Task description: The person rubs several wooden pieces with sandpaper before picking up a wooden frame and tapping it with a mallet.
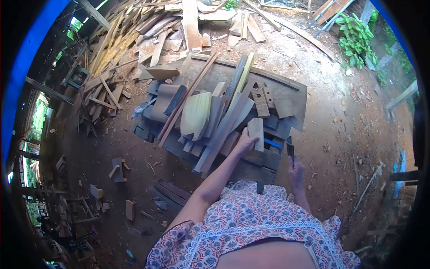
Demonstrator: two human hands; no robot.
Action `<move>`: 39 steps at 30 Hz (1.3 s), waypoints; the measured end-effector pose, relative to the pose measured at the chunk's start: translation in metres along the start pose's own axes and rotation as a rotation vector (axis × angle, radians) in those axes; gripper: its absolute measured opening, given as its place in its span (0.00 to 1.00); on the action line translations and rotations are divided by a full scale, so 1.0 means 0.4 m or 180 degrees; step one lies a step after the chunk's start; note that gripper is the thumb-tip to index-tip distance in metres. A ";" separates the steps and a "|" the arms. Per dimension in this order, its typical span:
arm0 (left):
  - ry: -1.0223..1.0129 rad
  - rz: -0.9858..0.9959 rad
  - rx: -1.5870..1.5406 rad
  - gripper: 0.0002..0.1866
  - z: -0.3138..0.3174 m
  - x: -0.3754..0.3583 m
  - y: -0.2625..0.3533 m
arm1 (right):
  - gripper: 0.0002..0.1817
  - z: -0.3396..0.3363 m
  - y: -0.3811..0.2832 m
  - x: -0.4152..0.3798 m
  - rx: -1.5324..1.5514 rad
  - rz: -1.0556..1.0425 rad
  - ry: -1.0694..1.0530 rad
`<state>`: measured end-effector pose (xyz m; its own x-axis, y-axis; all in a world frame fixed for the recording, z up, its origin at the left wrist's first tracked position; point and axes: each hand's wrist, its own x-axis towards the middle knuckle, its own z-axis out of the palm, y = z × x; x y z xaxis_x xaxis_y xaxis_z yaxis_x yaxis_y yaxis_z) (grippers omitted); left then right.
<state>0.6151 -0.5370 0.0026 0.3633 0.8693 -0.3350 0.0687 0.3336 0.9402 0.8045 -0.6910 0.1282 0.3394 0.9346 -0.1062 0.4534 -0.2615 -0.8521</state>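
Observation:
My left hand (246,141) is closed around the side of a short, pale wooden block (255,131), which stands up over the front of the workbench (255,174). To its right, my right hand (295,169) is wrapped around a dark, narrow tool (290,147) with a flat upper end pointing up; its exact kind is not clear. The tool is apart from the block. A blue strip (272,143) lies on the bench between the hands. Long grey wooden strips (224,134) and a broad yellowish board (195,114) lie left of my left hand.
Blocks with holes (260,101) sit farther back on the bench. Two long reddish strips (190,96) cross its left part. Scrap boards (154,27) are heaped behind, and loose wood pieces (130,210) lie on the dirt floor (340,179) at left. A green plant (357,42) grows at back right.

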 end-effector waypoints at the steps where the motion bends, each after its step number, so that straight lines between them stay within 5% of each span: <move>1: -0.0162 -0.0180 -0.0943 0.39 -0.013 -0.049 0.038 | 0.17 0.004 -0.030 0.013 0.0038 -0.0009 -0.0008; 3: -0.0245 -0.0327 -0.1855 0.35 -0.024 -0.171 0.158 | 0.18 0.035 -0.110 0.048 0.0244 -0.1495 0.0272; 7: -0.0058 0.0080 -0.2780 0.31 -0.091 -0.349 0.238 | 0.25 0.146 -0.246 0.033 -0.0284 -0.3350 -0.1053; 12: 0.0327 0.0798 -0.3251 0.33 -0.163 -0.486 0.153 | 0.27 0.253 -0.357 0.036 0.0029 -0.4086 -0.1939; 15: 0.0344 0.0460 -0.3145 0.32 -0.172 -0.543 0.187 | 0.26 0.315 -0.421 0.121 -0.0210 -0.4362 -0.1940; 19: 0.0125 0.0964 -0.4022 0.36 -0.134 -0.587 0.175 | 0.24 0.353 -0.457 0.145 0.0848 -0.2711 -0.1531; 25: 0.0753 0.0846 -0.3214 0.35 -0.181 -0.618 0.223 | 0.17 0.255 -0.423 -0.048 -0.0035 -0.3696 -0.2291; 32: 0.1591 0.0687 -0.3433 0.33 -0.189 -0.587 0.219 | 0.19 0.241 -0.365 -0.107 0.0335 -0.3403 -0.2385; 37: 0.0920 0.0229 -0.3188 0.31 -0.152 -0.617 0.252 | 0.17 0.275 -0.419 -0.047 0.0398 -0.3634 -0.2084; 39: 0.0790 0.0191 -0.3322 0.30 -0.147 -0.629 0.278 | 0.17 0.301 -0.436 -0.005 0.0623 -0.3176 -0.1782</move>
<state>0.4766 -0.6970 0.1877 0.1327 0.9052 -0.4037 -0.8132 0.3323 0.4778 0.6256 -0.6185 0.2155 -0.5314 0.6930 0.4872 0.1623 0.6477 -0.7444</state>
